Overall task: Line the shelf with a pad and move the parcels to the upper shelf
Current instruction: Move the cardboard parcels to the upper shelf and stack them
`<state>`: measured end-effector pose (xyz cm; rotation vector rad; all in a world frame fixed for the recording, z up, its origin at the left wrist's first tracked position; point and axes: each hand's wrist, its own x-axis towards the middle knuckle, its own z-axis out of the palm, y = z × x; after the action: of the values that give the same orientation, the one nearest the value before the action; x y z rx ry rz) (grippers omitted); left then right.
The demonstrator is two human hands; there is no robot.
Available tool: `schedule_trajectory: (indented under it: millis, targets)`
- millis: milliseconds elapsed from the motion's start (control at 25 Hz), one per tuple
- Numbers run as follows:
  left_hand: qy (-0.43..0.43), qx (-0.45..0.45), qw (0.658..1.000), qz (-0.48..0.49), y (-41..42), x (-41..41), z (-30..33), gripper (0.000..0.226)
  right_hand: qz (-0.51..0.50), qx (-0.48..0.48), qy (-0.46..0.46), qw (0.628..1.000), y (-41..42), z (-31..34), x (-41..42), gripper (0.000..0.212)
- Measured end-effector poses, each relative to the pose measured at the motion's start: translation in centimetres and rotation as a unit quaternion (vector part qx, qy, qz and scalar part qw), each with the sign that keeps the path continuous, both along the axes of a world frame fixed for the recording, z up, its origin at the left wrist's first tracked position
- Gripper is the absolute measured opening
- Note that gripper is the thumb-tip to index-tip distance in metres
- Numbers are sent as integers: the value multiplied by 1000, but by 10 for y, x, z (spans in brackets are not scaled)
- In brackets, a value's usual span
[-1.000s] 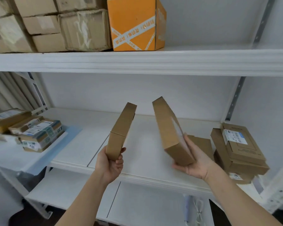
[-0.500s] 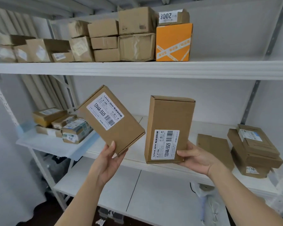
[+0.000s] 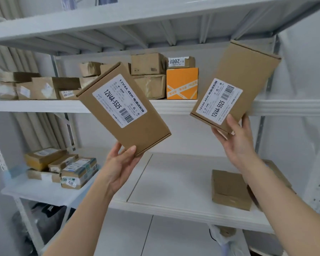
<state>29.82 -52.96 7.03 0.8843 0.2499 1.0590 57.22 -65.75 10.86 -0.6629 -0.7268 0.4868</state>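
Big white shelving unit fills the view. The upper shelf already has a row of taped-up brown cartons plus one orange box toward the middle; its right end is bare. The middle shelf has a thin white pad lying flat on it, with one flat brown parcel resting on the pad's right side and a small pile of labelled packages off to the left on the neighbouring unit.

Both hands are raised in front of the shelves, each with a flat kraft box. The left hand pinches the bottom corner of the left box, fingers closed round its edge, label reading 12V4A-5525, tilted left. The right hand grips the lower end of the right box, same label, and its top sits up in front of the upper shelf's bare end.
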Motion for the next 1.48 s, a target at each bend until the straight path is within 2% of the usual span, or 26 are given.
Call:
schedule_trajectory:
  millis: [120, 240, 320, 560, 640, 840, 960, 1040, 1120, 1200, 1280, 1480]
  targets:
    - [10, 44, 999, -9, -7, 22, 30, 63, -130, -4, -29, 991, -8, 30, 8, 66]
    - [11, 78, 997, -11, -16, 46, 61, 65, -235, -36, -55, 970, -13, 56, 19, 49]
    - [13, 96, 995, -7, -20, 64, 78, 65, -270, -67, -73, 958, -10, 69, 35, 45]
    - [-13, 112, 994, 3, -37, 115, 111, 40, -246, -164, -93, 951, 15, 97, 77, 36]
    - [-24, 98, 995, 8, -38, 128, 118, 41, -239, -178, -97, 950, 24, 100, 84, 32]
    - [-25, 87, 996, 25, -36, 150, 129, 48, -321, -240, -180, 898, 35, 106, 98, 18]
    - [-25, 78, 996, 30, -33, 162, 134, 49, -328, -285, -217, 874, 34, 110, 107, 17]
    - [-25, 76, 996, 29, -31, 172, 137, 49, -323, -303, -242, 863, 34, 112, 111, 25]
    - [-21, 77, 996, 30, -29, 181, 141, 48, -313, -280, -235, 877, 34, 117, 113, 22]
    - [-12, 82, 996, 31, -30, 193, 145, 46, -258, -212, -191, 923, 33, 123, 117, 20]
    - [8, 83, 996, 36, -30, 208, 148, 43, -191, -150, -169, 955, 33, 127, 120, 27]
    - [64, 84, 992, 70, -20, 245, 162, 37, -135, -75, -207, 966, 39, 125, 130, 35]
